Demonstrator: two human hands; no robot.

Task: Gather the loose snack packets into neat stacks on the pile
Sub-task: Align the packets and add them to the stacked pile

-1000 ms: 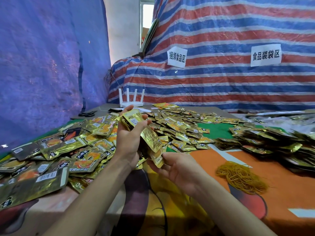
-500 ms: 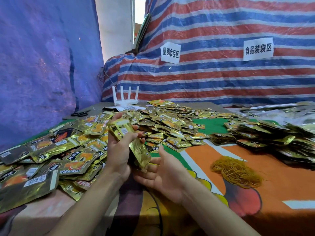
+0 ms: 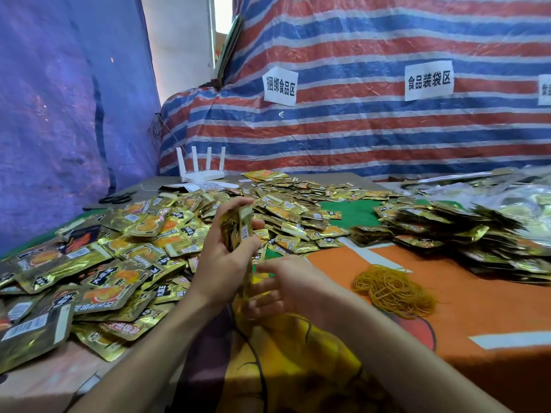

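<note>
- Left hand (image 3: 220,263): grip curled round an upright stack of gold foil snack packets (image 3: 237,231), held left of the yellow rubber-band heap (image 3: 393,290).
- Right hand (image 3: 286,289): grip spread, beneath that stack.

Table (image 3: 447,329), with rubber bands (image 3: 393,290) on it.
Left of the bands: left hand (image 3: 220,263) gripping packet bundle (image 3: 237,231), right hand (image 3: 286,287) beside.
Farther left: loose packets (image 3: 119,257).
Behind-right: stacked packets (image 3: 462,234).
Far behind-left: router (image 3: 199,171), scissors (image 3: 117,198).

A makeshift food-packing workshop: tarpaulin walls (image 3: 372,129), paper zone signs (image 3: 428,80), heaped snack packets (image 3: 125,251), rubber bands (image 3: 393,290).
</note>
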